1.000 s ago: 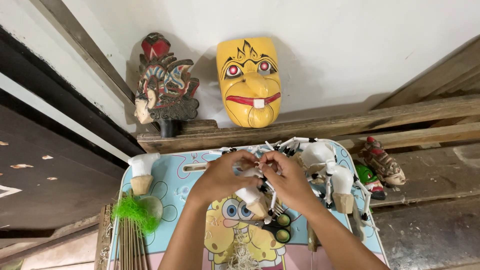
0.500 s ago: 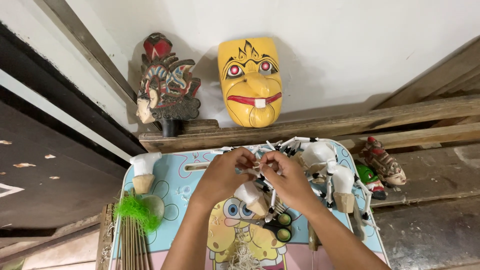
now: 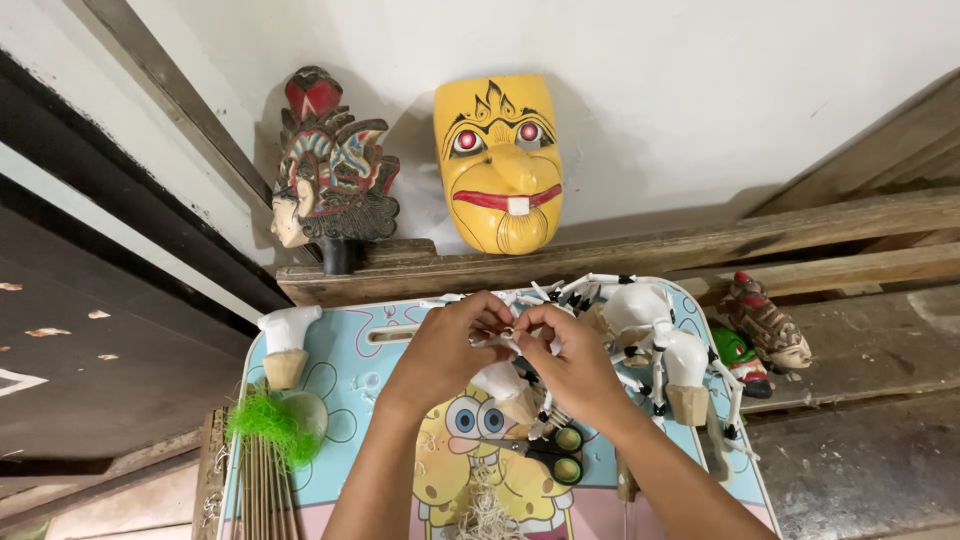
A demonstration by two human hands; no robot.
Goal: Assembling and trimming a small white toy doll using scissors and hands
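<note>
Your left hand (image 3: 445, 350) and right hand (image 3: 572, 362) are meeting over the worktop (image 3: 350, 385), fingers pinching closed on a small white piece (image 3: 507, 335). It is looking slippery; it could be dropping among the white puppet parts (image 3: 650, 330). No containers are showing.

Hands (image 3: 510, 350) on white puppet piece (image 3: 508, 333)

A yellow mask (image 3: 498, 165) with red eyes leans on the white wall, beside a carved puppet head (image 3: 330, 170) on a wooden ledge (image 3: 620, 255). On the counter (image 3: 345, 365) lie black scissors (image 3: 545, 455), a green tuft (image 3: 270, 425) and thin sticks (image 3: 265, 495).
</note>
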